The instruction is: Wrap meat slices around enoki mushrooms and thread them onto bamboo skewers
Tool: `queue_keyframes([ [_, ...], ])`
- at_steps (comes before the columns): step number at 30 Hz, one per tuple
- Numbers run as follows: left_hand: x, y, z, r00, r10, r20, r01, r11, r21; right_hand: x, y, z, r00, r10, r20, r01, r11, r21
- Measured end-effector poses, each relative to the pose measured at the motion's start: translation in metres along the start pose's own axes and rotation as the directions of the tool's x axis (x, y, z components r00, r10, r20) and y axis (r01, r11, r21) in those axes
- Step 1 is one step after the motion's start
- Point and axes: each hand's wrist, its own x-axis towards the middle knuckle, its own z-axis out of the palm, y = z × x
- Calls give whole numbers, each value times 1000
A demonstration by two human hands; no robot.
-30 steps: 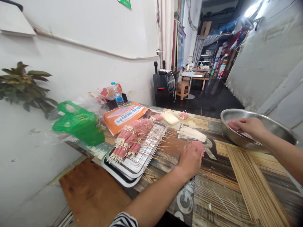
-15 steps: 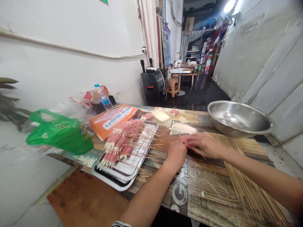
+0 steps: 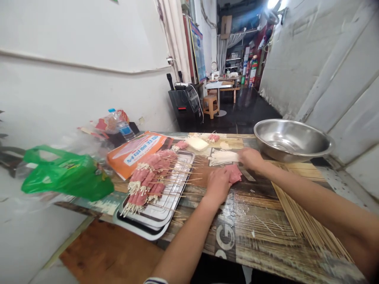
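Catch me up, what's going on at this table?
A person is working bare-handed. The left grip touches a flat pink meat slice on the table. The right grip, blurred, is at the near end of the pale thin mushrooms; I can't tell whether it holds any. Skewered meat rolls with mushroom ends lie on a metal tray to the left. Loose sticks and a steel bowl are on the right.

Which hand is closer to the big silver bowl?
Right. The right hand is just left of the silver bowl, by the white mushrooms; the left hand is farther away, at the pink meat.
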Motion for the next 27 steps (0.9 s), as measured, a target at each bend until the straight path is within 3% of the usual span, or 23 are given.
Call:
queue_keyframes([
  [3,2,-6,9,997,80,-7,-81,996,-36,-23,-1,1,991,-135,-16,136,985,107],
  [5,4,-7,17,993,102,-56,-105,993,-60,-43,-5,3,945,-318,-74,327,912,248],
  [7,8,-6,23,990,101,-94,-108,992,-67,-60,-10,7,894,-413,-173,447,832,329],
  [10,14,-4,23,986,125,-107,-130,991,-41,-68,-15,15,881,-385,-276,463,821,332],
  [14,15,0,0,985,100,-143,-102,995,-10,-49,-17,16,879,-366,-307,460,823,334],
  [18,4,9,-23,972,-65,-226,68,998,3,-25,0,0,935,-96,-341,231,895,383],
  [20,-4,11,-23,959,-166,-231,179,983,35,-25,14,-10,927,58,-371,115,897,427],
  [23,-18,8,-8,959,-197,-202,215,974,69,-54,26,-18,902,93,-422,104,901,421],
  [27,-32,5,6,969,-156,-192,174,981,84,-126,0,-1,861,-91,-501,301,885,355],
])
